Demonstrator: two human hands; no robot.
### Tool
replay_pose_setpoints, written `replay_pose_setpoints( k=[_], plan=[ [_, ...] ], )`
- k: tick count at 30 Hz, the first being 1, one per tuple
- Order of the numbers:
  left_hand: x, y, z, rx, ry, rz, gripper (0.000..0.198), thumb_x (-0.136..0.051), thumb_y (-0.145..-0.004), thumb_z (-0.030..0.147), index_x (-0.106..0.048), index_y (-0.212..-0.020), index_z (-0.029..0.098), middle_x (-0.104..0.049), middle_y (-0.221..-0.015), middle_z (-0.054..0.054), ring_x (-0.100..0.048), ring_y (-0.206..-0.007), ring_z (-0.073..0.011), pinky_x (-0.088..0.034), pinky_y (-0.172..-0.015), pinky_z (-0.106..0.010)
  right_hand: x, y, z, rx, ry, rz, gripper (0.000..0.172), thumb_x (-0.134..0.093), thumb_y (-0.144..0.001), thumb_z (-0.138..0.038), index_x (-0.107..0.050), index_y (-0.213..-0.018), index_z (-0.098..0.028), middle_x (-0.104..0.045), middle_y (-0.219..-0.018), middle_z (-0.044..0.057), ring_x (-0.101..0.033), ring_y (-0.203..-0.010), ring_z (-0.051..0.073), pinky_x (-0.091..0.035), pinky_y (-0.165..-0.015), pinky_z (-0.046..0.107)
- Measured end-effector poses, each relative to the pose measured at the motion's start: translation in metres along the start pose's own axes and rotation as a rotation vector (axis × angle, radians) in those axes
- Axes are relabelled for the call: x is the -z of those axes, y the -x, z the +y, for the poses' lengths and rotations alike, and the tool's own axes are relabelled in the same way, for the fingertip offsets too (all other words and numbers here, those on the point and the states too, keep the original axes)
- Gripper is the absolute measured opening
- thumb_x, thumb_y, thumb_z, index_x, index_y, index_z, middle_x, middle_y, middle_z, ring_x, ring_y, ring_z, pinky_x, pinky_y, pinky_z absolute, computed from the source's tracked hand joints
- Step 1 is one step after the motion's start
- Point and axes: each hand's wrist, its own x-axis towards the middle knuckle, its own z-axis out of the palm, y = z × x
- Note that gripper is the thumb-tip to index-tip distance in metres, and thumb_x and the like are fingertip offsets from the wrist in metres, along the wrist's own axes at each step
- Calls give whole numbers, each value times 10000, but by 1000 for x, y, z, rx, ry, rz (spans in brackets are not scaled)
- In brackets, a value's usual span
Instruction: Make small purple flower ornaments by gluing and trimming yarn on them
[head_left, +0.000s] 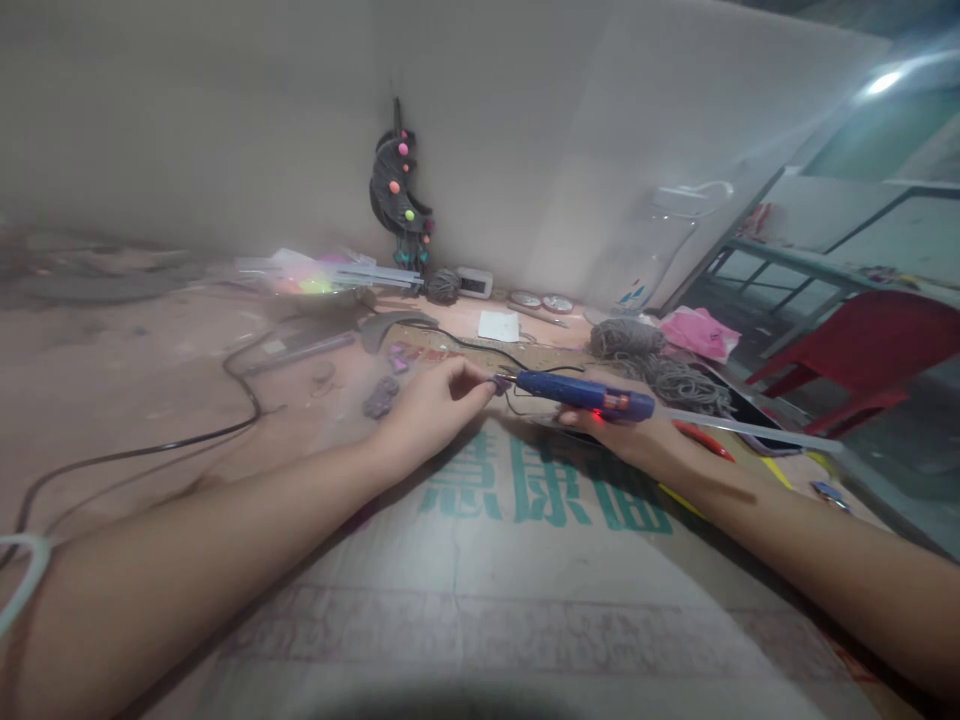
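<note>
My right hand (619, 430) is closed round a blue hot glue gun (581, 392), with a red light glowing on its side and a long glue stick (757, 428) sticking out of its back end. The nozzle points left. At its tip, my left hand (439, 405) pinches a small purple piece (498, 384), too small to make out exactly. The nozzle appears to touch that piece or lie very close to it. Left of my fingers, a few more purple pieces (381, 397) lie on the table.
A dark decoration with coloured balls (401, 190) leans against the wall. Grey yarn (626, 338), a pink cloth (699, 333) and red-handled pliers (705, 440) lie at the right. Clear glue sticks (360, 272) rest across a bowl. A black cable (150, 440) runs over the table's left side.
</note>
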Motion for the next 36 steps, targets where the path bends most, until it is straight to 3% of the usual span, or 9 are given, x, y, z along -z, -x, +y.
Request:
replay_pose_setpoints(
  k=[7, 12, 18, 26, 36],
  plan=[
    [0, 0, 4, 11, -6, -2, 170, -592, -862, 348, -621, -841, 182, -682, -772, -20, -608, -687, -158, -449, -661, -279, 1, 0, -2, -12, -13, -24, 223, -727, -770, -440, -672, -835, -234, -704, -783, 16, -647, -705, 196, -517, -623, 297],
    [1, 1, 5, 7, -10, -9, 157, -584, -873, 333, -616, -852, 181, -678, -805, -19, -604, -709, -158, -448, -703, -291, 1, -1, -8, -11, -25, -34, 275, -702, -772, -457, -692, -932, -234, -743, -966, 56, -678, -887, 249, -535, -730, 341],
    [1, 2, 7, -15, -34, 1, 142, -587, -873, 315, -616, -837, 181, -682, -835, -18, -611, -760, -165, -446, -732, -289, 2, -2, -13, -31, -25, -45, 267, -687, -753, -472, -681, -890, -243, -747, -936, 60, -681, -914, 271, -542, -779, 380],
    [2, 3, 7, -23, -56, 3, 146, -582, -871, 317, -624, -840, 180, -692, -837, -24, -620, -770, -176, -449, -746, -302, 2, -3, -12, -40, -12, -55, 282, -704, -756, -445, -692, -953, -244, -748, -1054, 76, -679, -1021, 290, -550, -850, 400],
    [1, 2, 6, -37, -43, -3, 146, -575, -870, 319, -627, -856, 183, -690, -849, -21, -617, -772, -173, -453, -746, -299, 1, -2, -11, -19, 44, -38, 307, -690, -768, -468, -694, -950, -221, -747, -909, 64, -688, -784, 246, -538, -673, 354]
  ],
)
